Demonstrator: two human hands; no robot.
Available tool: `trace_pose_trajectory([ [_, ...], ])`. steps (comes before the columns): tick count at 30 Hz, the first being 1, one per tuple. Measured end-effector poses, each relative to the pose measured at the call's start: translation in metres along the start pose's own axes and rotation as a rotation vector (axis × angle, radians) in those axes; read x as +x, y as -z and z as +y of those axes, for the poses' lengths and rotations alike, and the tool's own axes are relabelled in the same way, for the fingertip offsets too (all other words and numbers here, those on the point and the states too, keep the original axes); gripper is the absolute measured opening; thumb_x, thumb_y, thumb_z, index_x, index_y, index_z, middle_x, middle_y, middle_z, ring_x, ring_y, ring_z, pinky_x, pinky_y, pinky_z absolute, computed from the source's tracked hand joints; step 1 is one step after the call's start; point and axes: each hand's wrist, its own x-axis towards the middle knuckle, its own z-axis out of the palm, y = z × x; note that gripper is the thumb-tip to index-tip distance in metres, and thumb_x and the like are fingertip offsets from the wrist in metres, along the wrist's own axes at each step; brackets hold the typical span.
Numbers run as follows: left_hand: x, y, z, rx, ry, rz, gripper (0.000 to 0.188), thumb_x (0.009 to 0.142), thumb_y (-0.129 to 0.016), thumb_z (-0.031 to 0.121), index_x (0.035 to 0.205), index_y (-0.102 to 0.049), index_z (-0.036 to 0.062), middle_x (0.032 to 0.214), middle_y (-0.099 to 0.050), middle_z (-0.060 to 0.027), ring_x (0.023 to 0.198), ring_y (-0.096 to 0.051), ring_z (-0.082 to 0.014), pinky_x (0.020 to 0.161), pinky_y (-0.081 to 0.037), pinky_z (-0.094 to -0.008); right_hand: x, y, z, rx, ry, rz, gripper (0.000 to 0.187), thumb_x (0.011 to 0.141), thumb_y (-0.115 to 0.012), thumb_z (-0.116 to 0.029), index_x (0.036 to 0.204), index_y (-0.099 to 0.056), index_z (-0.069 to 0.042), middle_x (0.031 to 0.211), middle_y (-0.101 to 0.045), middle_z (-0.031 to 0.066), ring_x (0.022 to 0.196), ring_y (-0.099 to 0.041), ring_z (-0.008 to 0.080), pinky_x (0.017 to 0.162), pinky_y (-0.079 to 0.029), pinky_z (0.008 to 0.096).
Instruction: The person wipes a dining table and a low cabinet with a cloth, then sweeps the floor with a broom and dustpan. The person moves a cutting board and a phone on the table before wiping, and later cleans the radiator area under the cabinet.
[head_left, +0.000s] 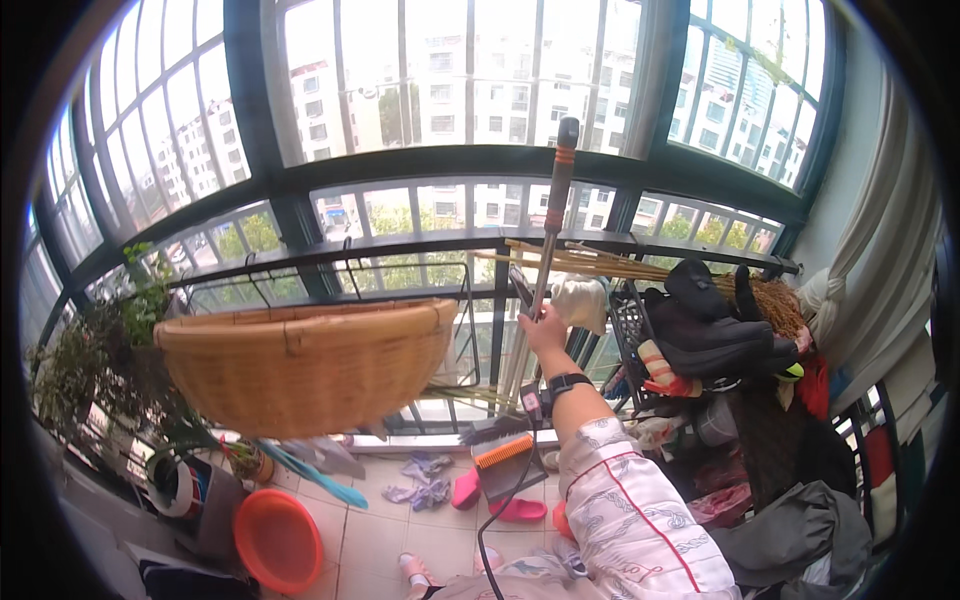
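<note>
My right hand (545, 328) reaches forward, its fingers wrapped round the metal shaft of a long-handled broom and dustpan set. The grey-and-orange grip (561, 180) rises above the hand toward the window. Low down, near the floor, are dark broom bristles (490, 432) and a grey dustpan (515, 472) with an orange comb edge. Whether the shaft belongs to the broom or the dustpan, I cannot tell. A dark band (568, 383) circles my right wrist, and a black cable hangs from beside it. My left hand is out of view.
A large woven basket (305, 365) fills the left middle, beside potted plants (100, 350). Below it stands an orange-red basin (278, 540). Pink slippers (520, 511) and crumpled cloths (422, 482) lie on the tiles. Bags and clothes (715, 335) are piled right, near a curtain (860, 250).
</note>
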Motion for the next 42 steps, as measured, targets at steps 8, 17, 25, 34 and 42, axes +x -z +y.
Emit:
trace_pose_trajectory([
  [8, 0.149, 0.086, 0.12, 0.209, -0.055, -0.181, 0.017, 0.08, -0.061, 0.019, 0.092, -0.057, 0.0076, 0.079, -0.061, -0.0107, 0.062, -0.059, -0.0232, 0.049, -0.046, -0.0365, -0.054, 0.027, -0.022, -0.157, -0.05, 0.162, 0.03, 0.076, -0.066, -0.034, 0.082, -0.059, -0.006, 0.072, -0.064, 0.0154, 0.073, -0.062, 0.0357, 0.066, -0.048, 0.0435],
  [17, 0.299, 0.079, 0.343, 0.58, -0.347, -0.466, 0.017, 0.079, -0.061, 0.02, 0.091, -0.059, 0.0079, 0.079, -0.062, -0.0115, 0.065, -0.061, -0.0241, 0.054, -0.047, -0.0383, -0.294, 0.125, -0.026, 0.196, -0.242, 0.342, 0.037, 0.079, -0.072, -0.034, 0.083, -0.056, 0.0, 0.063, -0.056, 0.0088, 0.06, -0.053, 0.0164, 0.06, -0.045, 0.0322],
  [25, 0.242, -0.061, 0.36, 0.991, -0.503, -0.829, 0.018, 0.078, -0.06, 0.021, 0.09, -0.061, 0.0081, 0.078, -0.063, -0.0122, 0.069, -0.062, -0.0249, 0.058, -0.049, -0.0399, -0.539, 0.242, -0.065, 0.499, -0.291, 1.297, 0.023, 0.089, -0.059, -0.023, 0.072, -0.054, -0.007, 0.063, -0.046, -0.0049, 0.053, -0.045, 0.0051, 0.048, -0.039, 0.0216],
  [34, 0.083, -0.206, 0.238, 1.628, -0.773, -1.138, 0.019, 0.077, -0.059, 0.022, 0.089, -0.063, 0.0084, 0.078, -0.064, -0.013, 0.072, -0.064, -0.0258, 0.063, -0.05, -0.0417, -0.848, 0.321, -0.075, 0.313, -0.516, 1.689, 0.021, 0.087, -0.057, -0.013, 0.069, -0.047, -0.01, 0.059, -0.045, -0.0035, 0.05, -0.041, 0.0045, 0.044, -0.034, 0.0201],
  [42, -0.263, -0.371, 0.129, 1.134, -0.862, -1.389, 0.036, 0.09, -0.052, 0.032, 0.099, -0.063, -0.0008, 0.077, -0.064, -0.0073, 0.067, -0.058, -0.0149, 0.06, -0.047, -0.0287, -1.031, 0.424, -0.076, -0.007, -0.62, 1.571, 0.026, 0.09, -0.055, -0.012, 0.067, -0.044, -0.007, 0.054, -0.043, -0.0031, 0.048, -0.039, 0.0046, 0.046, -0.033, 0.0221],
])
